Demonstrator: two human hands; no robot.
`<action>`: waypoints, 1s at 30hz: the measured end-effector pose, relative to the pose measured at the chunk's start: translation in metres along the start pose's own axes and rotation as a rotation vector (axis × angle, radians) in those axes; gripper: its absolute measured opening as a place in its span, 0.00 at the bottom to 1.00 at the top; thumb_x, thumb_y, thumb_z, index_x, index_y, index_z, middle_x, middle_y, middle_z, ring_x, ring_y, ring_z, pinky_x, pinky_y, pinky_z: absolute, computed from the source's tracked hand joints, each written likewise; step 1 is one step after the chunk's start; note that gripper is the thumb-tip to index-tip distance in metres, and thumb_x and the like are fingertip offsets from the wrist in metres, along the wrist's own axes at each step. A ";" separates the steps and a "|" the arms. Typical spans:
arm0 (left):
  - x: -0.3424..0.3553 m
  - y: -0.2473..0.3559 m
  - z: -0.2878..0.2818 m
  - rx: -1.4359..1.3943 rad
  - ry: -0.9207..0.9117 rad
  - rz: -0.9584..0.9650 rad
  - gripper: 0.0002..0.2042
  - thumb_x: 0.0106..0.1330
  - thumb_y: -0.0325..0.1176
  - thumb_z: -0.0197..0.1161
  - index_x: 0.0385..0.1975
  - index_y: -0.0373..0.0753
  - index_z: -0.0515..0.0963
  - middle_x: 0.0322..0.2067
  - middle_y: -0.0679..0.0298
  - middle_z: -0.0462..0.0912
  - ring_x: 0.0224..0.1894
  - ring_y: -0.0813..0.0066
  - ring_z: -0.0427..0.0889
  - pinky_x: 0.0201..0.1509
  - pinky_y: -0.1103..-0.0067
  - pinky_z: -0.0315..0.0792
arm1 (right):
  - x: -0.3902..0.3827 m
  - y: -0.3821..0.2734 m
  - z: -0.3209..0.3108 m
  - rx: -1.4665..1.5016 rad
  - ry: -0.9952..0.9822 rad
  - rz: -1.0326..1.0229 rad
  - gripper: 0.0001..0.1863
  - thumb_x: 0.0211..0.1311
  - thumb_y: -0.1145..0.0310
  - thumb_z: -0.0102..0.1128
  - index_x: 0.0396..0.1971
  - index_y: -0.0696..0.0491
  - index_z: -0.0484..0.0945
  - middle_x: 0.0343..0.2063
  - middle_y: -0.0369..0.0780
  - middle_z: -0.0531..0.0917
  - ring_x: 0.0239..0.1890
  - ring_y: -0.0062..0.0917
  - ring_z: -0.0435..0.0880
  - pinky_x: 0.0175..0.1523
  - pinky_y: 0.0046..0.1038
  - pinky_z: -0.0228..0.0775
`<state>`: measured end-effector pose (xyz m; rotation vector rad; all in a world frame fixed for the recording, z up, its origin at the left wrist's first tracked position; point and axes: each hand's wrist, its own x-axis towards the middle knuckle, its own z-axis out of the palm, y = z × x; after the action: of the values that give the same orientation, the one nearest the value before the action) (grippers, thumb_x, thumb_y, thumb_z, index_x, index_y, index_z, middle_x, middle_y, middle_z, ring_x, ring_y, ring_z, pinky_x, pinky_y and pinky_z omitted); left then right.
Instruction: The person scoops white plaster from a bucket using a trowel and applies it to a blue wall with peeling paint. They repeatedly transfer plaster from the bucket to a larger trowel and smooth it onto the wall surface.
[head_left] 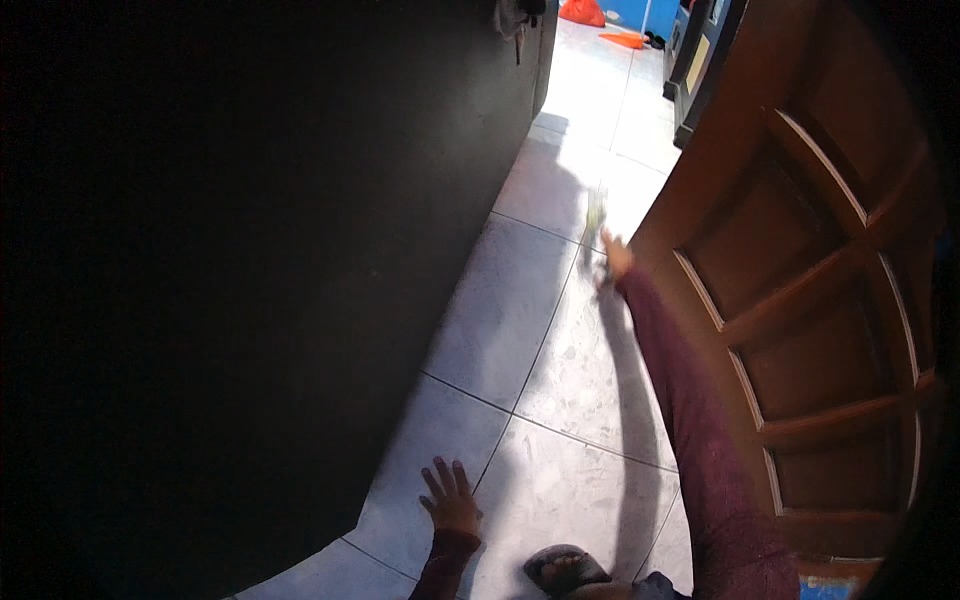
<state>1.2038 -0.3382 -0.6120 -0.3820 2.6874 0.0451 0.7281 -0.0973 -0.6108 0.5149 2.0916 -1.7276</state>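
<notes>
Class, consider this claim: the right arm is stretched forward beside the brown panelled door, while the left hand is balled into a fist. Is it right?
Not quite. The left hand is no fist: the head view shows it open, fingers spread. The right arm is indeed stretched forward beside the brown panelled door.

Your right hand (617, 260) is blurred, and the yellowish-green thing (595, 213) beside it is too smeared for you to identify; the lower edge cuts off your right sleeve (700, 450), while the upper edge crops the dark panel (300, 250)
</notes>
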 end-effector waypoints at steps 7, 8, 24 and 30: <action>-0.005 0.010 -0.013 -0.078 0.006 0.027 0.48 0.50 0.45 0.74 0.70 0.43 0.52 0.72 0.50 0.45 0.72 0.41 0.47 0.61 0.47 0.65 | -0.080 0.067 0.006 -0.238 0.076 -0.595 0.31 0.70 0.53 0.46 0.63 0.60 0.59 0.49 0.51 0.76 0.48 0.38 0.79 0.48 0.38 0.74; -0.001 0.020 -0.016 -0.109 0.034 0.102 0.45 0.52 0.44 0.73 0.69 0.43 0.54 0.71 0.51 0.48 0.71 0.43 0.50 0.62 0.49 0.66 | -0.101 0.120 -0.011 -0.589 0.370 -0.845 0.27 0.69 0.55 0.47 0.57 0.63 0.69 0.41 0.50 0.79 0.42 0.34 0.81 0.49 0.34 0.73; -0.443 -0.174 -0.081 -0.868 -0.350 0.061 0.24 0.70 0.52 0.52 0.35 0.33 0.77 0.30 0.52 0.81 0.32 0.55 0.81 0.41 0.64 0.73 | -0.570 0.206 0.134 -0.494 -1.344 -0.090 0.25 0.73 0.49 0.45 0.32 0.60 0.75 0.17 0.40 0.77 0.16 0.22 0.75 0.21 0.24 0.68; -0.554 -0.121 0.095 -1.625 0.160 -0.284 0.21 0.71 0.49 0.52 0.43 0.35 0.78 0.39 0.54 0.82 0.45 0.63 0.81 0.50 0.71 0.72 | -0.666 0.191 0.151 -0.751 -1.467 -0.059 0.33 0.71 0.42 0.41 0.38 0.62 0.76 0.19 0.42 0.78 0.21 0.25 0.78 0.26 0.26 0.70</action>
<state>1.7588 -0.3019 -0.4651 -1.1777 2.0400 2.1476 1.4063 -0.2385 -0.4611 -0.8142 1.3389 -0.6629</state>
